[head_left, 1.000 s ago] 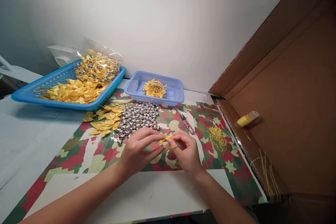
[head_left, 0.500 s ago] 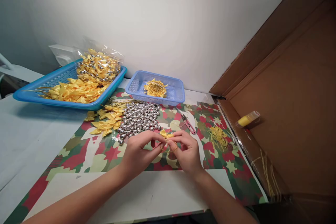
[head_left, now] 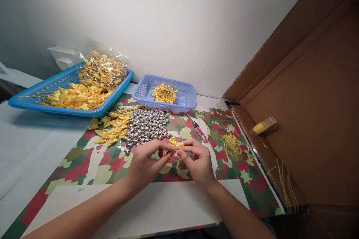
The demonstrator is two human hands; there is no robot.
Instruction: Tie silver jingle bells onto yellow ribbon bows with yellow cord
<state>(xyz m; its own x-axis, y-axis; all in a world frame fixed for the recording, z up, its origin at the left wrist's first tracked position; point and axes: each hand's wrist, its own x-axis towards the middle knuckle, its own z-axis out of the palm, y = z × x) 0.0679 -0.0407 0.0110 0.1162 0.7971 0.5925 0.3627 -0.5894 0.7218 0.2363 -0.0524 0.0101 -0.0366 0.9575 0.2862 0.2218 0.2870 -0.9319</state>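
Both hands meet over the patterned mat, fingertips close together at a small yellow ribbon bow (head_left: 175, 142). My left hand (head_left: 149, 158) pinches the thin gold cord (head_left: 176, 160) of the bow between thumb and forefinger. My right hand (head_left: 198, 158) is closed on the bow's right side and its cord. The cord hangs in a loop below the fingertips; the exact crossing is hidden by the fingers. Just beyond the left hand lies a heap of shiny silver bells or beads (head_left: 147, 125), with loose yellow bows (head_left: 113, 130) to its left.
A large blue basket (head_left: 56, 110) holds yellow bows and a plastic bag (head_left: 103, 69) of bows with silver pieces. Behind stands a smaller blue basket (head_left: 186, 97). Pink thread snips (head_left: 201, 133), cord scraps (head_left: 232, 145) and a yellow tube (head_left: 263, 126) lie right, beside a cardboard wall (head_left: 303, 101).
The view has shifted slightly. The fingertips have drawn a little closer together at the bow, and the cord loop below them looks flatter.
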